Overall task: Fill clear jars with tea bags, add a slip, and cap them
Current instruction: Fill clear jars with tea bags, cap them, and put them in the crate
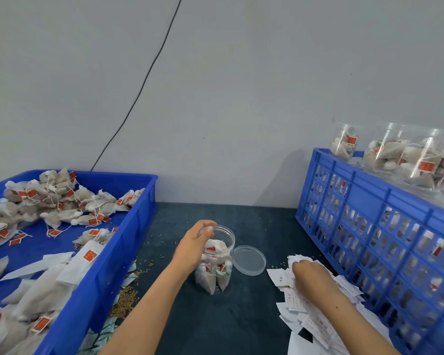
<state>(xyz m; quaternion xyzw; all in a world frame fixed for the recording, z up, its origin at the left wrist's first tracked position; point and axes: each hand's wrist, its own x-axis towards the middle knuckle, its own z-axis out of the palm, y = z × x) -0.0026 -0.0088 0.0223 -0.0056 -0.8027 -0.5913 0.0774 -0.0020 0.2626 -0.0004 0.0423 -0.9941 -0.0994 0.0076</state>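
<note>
Far left: blue tray (128,242) with solid walls, holding a loose heap of tea bags (59,203), pale mesh pouches with strings and small red tags. Larger white packets (49,285) lie in the near part of the same tray. Spilled grain (124,301) sits on the dark mat (241,316) along the tray's right wall, with some printed paper tucked under that edge.

Centre: clear jar (217,260), upright on the mat, mouth open, no cap on. Roughly half to two-thirds full of tea bags; red tags show through the wall, and one bag sits higher near the mouth. Left hand (195,242) is at the jar's rim on its left side, fingers curled over the lip; it seems to be holding the rim, though whether it also pinches a bag I cannot tell. Clear lid (249,260) lies flat on the mat just beside the jar, to its right, touching or nearly so.

Right of centre: scattered pile of paper slips (315,311), white with red print. Right hand (308,275) rests knuckles-up on the pile, fingers bent down into the slips; the fingertips are hidden, so the grasp cannot be judged.

Far right: blue slatted crate (369,226), with filled jars dimly visible through the slats. Three capped jars (385,152) full of tea bags rest on top of it.
</note>
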